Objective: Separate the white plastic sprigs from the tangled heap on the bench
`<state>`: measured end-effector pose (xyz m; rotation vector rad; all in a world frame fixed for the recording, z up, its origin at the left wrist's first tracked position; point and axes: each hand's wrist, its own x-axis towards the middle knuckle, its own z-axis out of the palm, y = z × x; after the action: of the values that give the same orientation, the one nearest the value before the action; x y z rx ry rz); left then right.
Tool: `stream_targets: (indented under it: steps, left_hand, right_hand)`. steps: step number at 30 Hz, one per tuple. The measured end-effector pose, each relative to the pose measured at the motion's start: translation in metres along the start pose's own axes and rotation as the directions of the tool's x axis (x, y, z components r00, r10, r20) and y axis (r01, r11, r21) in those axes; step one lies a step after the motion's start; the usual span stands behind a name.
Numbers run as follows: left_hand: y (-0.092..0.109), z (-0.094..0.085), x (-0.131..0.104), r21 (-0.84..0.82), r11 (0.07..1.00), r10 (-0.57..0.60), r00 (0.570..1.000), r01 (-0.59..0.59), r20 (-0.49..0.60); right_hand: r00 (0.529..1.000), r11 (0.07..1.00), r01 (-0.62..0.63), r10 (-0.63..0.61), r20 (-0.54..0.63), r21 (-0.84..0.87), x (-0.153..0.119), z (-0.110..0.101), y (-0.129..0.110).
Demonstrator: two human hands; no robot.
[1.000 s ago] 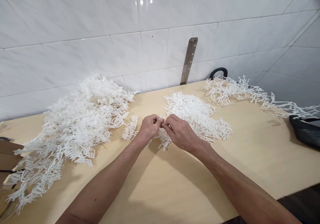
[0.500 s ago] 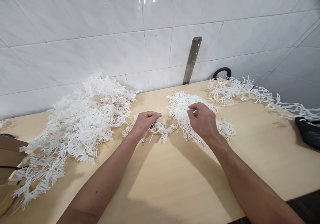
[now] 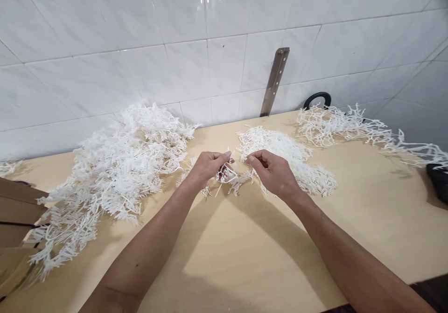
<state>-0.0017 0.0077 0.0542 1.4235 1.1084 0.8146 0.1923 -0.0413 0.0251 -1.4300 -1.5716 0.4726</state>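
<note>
My left hand (image 3: 210, 167) is closed in a pinch on a white branching plastic sprig (image 3: 227, 175), which hangs below the fingertips over the table. My right hand (image 3: 272, 169) is a short way to the right, thumb and forefinger pressed together. Whether anything small sits between those fingertips I cannot make out. Behind and beside the right hand lies a flat pile of small white pieces (image 3: 315, 177). A large heap of white branched sprigs (image 3: 129, 163) rises to the left of my left hand.
Looser white branched strands (image 3: 336, 125) lie at the back right, near a black ring-shaped handle (image 3: 318, 99). A metal bracket (image 3: 275, 82) stands against the tiled wall. Cardboard boxes (image 3: 17, 210) are at the left edge, and a black object (image 3: 438, 182) is at the right.
My right hand has moved left, from over the pile of small pieces to close beside my left hand. The left hand still pinches the sprig. The view has shifted slightly.
</note>
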Motion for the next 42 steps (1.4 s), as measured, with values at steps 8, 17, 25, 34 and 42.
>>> stream_targets:
  steps: [8, 17, 25, 34, 42]
  left_hand:
    - [-0.005, 0.002, 0.003, -0.036, 0.999, 0.000, 1.000, 0.000, 0.007]
    - [0.000, 0.000, 0.001, 0.065, 0.998, 0.009, 0.998, -0.013, 0.064]
    - [0.006, -0.013, -0.002, 0.029, 0.999, 0.015, 0.979, -0.022, 0.204]
    - [0.009, -0.020, 0.000, -0.072, 0.992, 0.103, 0.995, -0.102, 0.017]
    - [0.012, -0.020, -0.003, -0.198, 0.980, 0.047, 0.991, -0.021, 0.128]
  right_hand:
    - [0.961, 0.988, -0.012, -0.032, 0.276, 0.157, -0.014, 0.012, -0.019]
    - [0.969, 0.975, -0.123, 0.078, 0.233, 0.183, -0.010, 0.012, -0.014]
    - [0.988, 0.962, -0.127, 0.100, 0.121, 0.240, -0.007, 0.009, -0.010]
    - [0.967, 0.944, -0.218, 0.175, 0.185, 0.246, -0.008, 0.007, -0.014]
    - [0.965, 0.930, -0.235, 0.189, 0.179, 0.284, -0.009, 0.007, -0.017]
